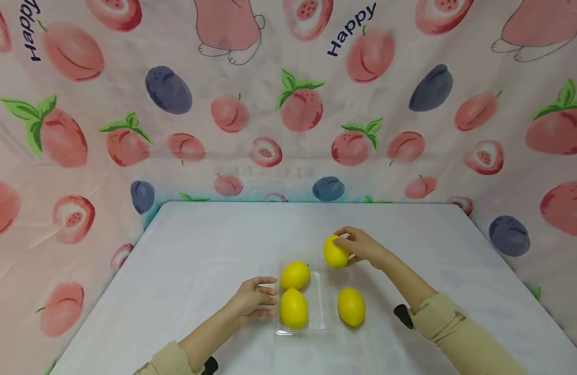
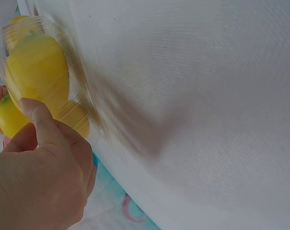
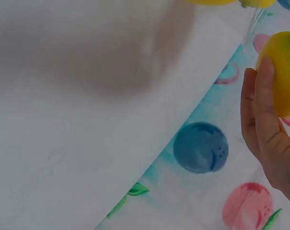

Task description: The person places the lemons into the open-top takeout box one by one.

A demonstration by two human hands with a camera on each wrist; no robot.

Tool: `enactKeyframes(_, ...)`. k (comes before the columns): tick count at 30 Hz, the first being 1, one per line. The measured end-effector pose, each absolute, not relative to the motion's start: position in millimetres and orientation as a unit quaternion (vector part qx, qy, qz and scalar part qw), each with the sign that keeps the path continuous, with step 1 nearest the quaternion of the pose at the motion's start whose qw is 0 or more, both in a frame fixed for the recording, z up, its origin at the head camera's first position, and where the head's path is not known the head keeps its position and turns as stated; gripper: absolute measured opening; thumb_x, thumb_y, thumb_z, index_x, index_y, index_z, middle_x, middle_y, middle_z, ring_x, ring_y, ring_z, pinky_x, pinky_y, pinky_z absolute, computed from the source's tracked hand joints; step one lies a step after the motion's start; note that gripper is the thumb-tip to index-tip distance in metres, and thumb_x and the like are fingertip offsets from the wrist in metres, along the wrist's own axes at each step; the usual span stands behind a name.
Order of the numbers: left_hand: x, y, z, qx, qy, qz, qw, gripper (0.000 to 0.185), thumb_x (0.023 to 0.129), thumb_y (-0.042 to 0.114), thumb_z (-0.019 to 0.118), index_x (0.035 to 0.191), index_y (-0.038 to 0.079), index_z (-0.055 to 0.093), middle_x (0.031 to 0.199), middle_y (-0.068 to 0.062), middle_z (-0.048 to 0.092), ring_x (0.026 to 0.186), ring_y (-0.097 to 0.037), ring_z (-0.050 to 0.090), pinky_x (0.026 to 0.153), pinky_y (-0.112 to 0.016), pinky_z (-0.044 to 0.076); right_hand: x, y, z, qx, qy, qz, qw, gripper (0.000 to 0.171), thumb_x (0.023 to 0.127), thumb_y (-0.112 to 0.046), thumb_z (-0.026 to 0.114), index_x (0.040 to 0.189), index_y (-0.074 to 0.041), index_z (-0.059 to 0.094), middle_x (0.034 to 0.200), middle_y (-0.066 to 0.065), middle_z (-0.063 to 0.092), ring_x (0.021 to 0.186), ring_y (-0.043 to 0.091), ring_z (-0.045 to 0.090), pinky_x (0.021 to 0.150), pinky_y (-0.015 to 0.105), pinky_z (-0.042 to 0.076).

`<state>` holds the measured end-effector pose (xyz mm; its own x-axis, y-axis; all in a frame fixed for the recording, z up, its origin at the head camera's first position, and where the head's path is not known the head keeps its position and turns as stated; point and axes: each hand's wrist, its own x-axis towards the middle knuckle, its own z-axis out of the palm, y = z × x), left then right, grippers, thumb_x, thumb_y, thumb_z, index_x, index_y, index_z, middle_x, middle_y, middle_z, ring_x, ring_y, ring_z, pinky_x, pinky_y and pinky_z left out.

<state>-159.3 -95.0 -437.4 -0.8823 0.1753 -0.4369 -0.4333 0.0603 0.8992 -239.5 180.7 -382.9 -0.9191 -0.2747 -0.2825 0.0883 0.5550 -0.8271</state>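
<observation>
- Left hand [image 1: 253,302]: fingers relaxed and nearly straight, resting against the left wall of the clear plastic tray [image 1: 322,302]; it grips nothing. The tray is thin and glossy, so a sideways nudge would probably slide it across the table.
- Front lemon [image 1: 293,308] and rear lemon [image 1: 295,274]: both lie inside the tray, touching each other. They are smooth, oval and waxy yellow, and would likely roll if the tray tipped.
- Loose lemon [image 1: 351,306]: it appears to lie on the table just right of the tray and could roll away.
- Right hand [image 1: 362,245]: fingers curled round the held lemon [image 1: 335,252], just beyond the tray's far right corner. The slick rind may slip from this light fingertip hold.
- White table [image 1: 213,239]: matte and flat. Fruit-print cloth [image 1: 288,104] hangs behind.
</observation>
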Motion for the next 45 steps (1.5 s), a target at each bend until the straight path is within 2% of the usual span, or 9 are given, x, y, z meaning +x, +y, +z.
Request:
enactKeyframes(8,-158,-96,-437,-0.091,0.695,0.677,0.222,0.049,0.081,-0.010,0.060,0.128,-0.003,0.048,0.089,-0.004,0.057,0.069,-0.012,0.057,0.061,-0.025,0.059,-231,166,-379,-0.065,0.853,-0.478,0.202,0.039,0.095,-0.023,0.053,0.126,-0.001,0.048,0.106,0.018,0.052,0.080,0.022,0.057,0.068,0.035,0.060)
enactKeyframes(21,-158,-96,-438,-0.094,0.695,0.678,0.223,0.048,0.082,-0.010,0.060,0.128,-0.003,0.048,0.088,-0.004,0.057,0.067,-0.011,0.057,0.059,-0.024,0.058,-217,154,-385,-0.116,0.853,-0.471,0.192,0.039,0.095,-0.024,0.056,0.127,-0.003,0.047,0.109,0.021,0.051,0.085,0.022,0.056,0.066,0.036,0.060)
enactKeyframes(29,-157,-96,-436,-0.093,0.696,0.676,0.224,0.048,0.082,-0.010,0.060,0.128,-0.003,0.048,0.089,-0.005,0.057,0.068,-0.012,0.057,0.059,-0.024,0.059,-211,144,-388,-0.124,0.882,-0.427,0.155,0.036,0.092,-0.024,0.060,0.122,-0.005,0.052,0.102,0.017,0.055,0.078,0.021,0.055,0.060,0.032,0.059)
enactKeyframes(33,-157,-95,-436,-0.095,0.697,0.675,0.225,0.048,0.082,-0.010,0.060,0.128,-0.003,0.048,0.088,-0.005,0.057,0.068,-0.012,0.057,0.060,-0.025,0.059,-211,137,-395,-0.128,0.906,-0.383,0.125,0.034,0.091,-0.023,0.062,0.119,-0.006,0.054,0.096,0.014,0.058,0.068,0.019,0.054,0.055,0.028,0.057)
enactKeyframes(35,-157,-95,-435,-0.095,0.697,0.674,0.226,0.048,0.082,-0.010,0.060,0.128,-0.003,0.048,0.088,-0.005,0.056,0.068,-0.012,0.057,0.060,-0.025,0.059,-212,133,-398,-0.137,0.922,-0.349,0.100,0.033,0.089,-0.022,0.064,0.118,-0.007,0.055,0.093,0.012,0.060,0.067,0.017,0.053,0.057,0.026,0.055)
enactKeyframes(41,-158,-94,-435,-0.092,0.697,0.674,0.226,0.048,0.082,-0.010,0.060,0.127,-0.003,0.048,0.087,-0.005,0.056,0.068,-0.012,0.057,0.060,-0.025,0.059,-210,123,-401,-0.162,0.947,-0.275,0.035,0.038,0.087,-0.022,0.067,0.119,-0.008,0.056,0.090,0.009,0.063,0.076,0.019,0.051,0.073,0.036,0.052)
enactKeyframes(45,-159,-95,-436,-0.092,0.695,0.677,0.224,0.048,0.081,-0.010,0.060,0.127,-0.004,0.048,0.087,-0.005,0.056,0.067,-0.012,0.057,0.060,-0.025,0.059,-208,118,-402,-0.163,0.953,-0.256,0.013,0.037,0.084,-0.025,0.070,0.115,-0.008,0.057,0.088,0.009,0.062,0.073,0.019,0.049,0.070,0.034,0.051)
